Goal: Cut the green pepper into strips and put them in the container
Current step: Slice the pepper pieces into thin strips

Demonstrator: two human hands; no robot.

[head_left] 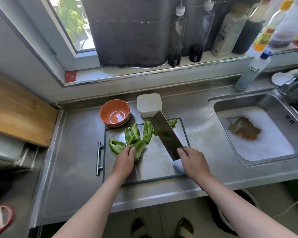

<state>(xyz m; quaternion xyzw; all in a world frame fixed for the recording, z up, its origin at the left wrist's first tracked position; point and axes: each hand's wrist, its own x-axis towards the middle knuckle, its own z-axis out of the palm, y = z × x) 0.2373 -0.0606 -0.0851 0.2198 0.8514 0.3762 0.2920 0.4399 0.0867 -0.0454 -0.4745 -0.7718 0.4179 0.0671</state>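
centrally, the left hand (126,158) grips a green pepper piece (139,148) on the cutting board (155,162), the right hand (192,160) grips the raised cleaver (165,134), the white container (149,104) just behind

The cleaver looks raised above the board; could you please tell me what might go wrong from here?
The left hand holds a pepper piece close to where the cleaver, gripped by the right hand, would likely come down, so its fingers could be nicked. The curved piece may also slip on the steel cutting board.
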